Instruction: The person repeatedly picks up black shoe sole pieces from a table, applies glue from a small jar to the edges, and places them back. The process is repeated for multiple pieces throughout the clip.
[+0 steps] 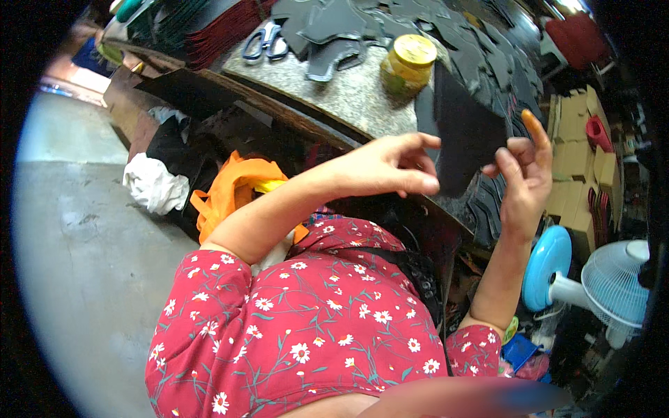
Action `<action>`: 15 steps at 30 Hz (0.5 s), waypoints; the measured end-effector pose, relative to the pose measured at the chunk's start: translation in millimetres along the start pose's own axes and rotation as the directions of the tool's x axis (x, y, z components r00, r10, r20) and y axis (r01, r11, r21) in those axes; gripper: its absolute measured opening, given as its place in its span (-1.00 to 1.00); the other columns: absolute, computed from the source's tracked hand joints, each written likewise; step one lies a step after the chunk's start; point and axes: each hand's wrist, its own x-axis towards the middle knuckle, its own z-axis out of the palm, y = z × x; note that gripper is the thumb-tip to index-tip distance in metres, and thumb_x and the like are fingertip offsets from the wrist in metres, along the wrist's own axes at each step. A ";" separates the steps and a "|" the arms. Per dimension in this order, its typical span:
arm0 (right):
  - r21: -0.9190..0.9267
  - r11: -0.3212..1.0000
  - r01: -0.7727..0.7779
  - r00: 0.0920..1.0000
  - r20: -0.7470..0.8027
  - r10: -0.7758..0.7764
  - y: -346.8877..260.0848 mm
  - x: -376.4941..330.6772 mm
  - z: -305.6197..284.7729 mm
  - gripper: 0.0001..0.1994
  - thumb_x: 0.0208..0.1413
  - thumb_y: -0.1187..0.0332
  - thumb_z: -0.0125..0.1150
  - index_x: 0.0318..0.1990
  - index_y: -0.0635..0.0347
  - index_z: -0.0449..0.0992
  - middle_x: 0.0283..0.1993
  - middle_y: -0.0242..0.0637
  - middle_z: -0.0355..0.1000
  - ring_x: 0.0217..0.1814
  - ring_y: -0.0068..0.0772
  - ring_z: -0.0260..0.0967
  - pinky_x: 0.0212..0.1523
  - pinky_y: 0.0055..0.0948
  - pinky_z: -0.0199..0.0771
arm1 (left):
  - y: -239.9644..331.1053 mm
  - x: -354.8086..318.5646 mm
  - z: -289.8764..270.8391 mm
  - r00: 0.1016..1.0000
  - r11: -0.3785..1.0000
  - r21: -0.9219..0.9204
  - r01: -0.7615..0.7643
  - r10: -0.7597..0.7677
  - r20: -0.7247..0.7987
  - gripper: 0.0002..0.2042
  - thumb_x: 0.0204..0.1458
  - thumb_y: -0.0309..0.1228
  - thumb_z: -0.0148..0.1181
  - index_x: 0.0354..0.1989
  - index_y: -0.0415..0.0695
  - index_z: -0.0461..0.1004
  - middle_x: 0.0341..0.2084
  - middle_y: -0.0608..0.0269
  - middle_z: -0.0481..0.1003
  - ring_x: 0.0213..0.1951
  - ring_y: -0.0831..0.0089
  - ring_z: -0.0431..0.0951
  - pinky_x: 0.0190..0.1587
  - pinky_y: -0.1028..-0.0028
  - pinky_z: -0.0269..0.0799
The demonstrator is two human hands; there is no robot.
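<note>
A flat black cut piece of sheet material [468, 132] is held up between my hands, above the near edge of the worktable. My left hand [394, 167] has its thumb and fingertips at the piece's left edge. My right hand [526, 167] pinches the lower right edge between thumb and bent fingers. Its index finger stretches upward, and the tip is stained orange. Just behind the piece stands a jar with a yellow lid [411, 59] and yellowish contents. Scissors with blue-grey handles [265, 43] lie farther left on the speckled tabletop [355, 104].
Many dark cut pieces [481, 52] overlap across the far and right side of the table. An orange bag [240, 184] and a white cloth [155, 184] are below the left edge. Cardboard boxes [573, 167] and a blue-and-white fan [613, 282] stand at the right.
</note>
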 end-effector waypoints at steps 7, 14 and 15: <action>0.027 0.998 -0.056 0.990 0.130 0.052 16.0 -5.8 24.2 -0.49 0.24 0.60 0.09 0.35 0.18 0.26 -0.34 -0.37 0.44 -0.34 -0.61 0.42 -0.28 -0.57 0.54 | 2.2 -8.3 -7.2 0.996 0.997 -0.081 -0.006 -0.001 -0.087 -0.68 0.23 -0.25 0.18 -0.20 -0.36 0.57 -0.39 0.16 0.62 -0.43 0.48 0.63 -0.44 0.49 0.56; -0.039 0.999 0.006 0.954 0.301 0.006 22.6 -11.4 24.2 -0.54 0.31 0.50 0.03 0.36 0.14 0.31 -0.08 -0.36 0.45 -0.20 -0.66 0.39 -0.13 -0.59 0.46 | 4.9 -11.8 -10.9 0.972 0.964 -0.238 -0.118 0.063 -0.225 -0.69 0.22 -0.34 0.19 -0.05 -0.39 0.49 -0.29 0.10 0.62 -0.34 0.38 0.67 -0.35 0.42 0.65; -0.037 0.999 0.020 0.945 0.326 -0.006 23.6 -11.8 27.0 -0.53 0.31 0.50 0.02 0.37 0.14 0.29 -0.04 -0.36 0.44 -0.19 -0.67 0.38 -0.13 -0.60 0.45 | 6.1 -11.3 -9.6 0.971 0.968 -0.224 -0.118 0.065 -0.230 -0.69 0.22 -0.34 0.18 -0.05 -0.39 0.48 -0.29 0.10 0.62 -0.33 0.38 0.67 -0.35 0.42 0.65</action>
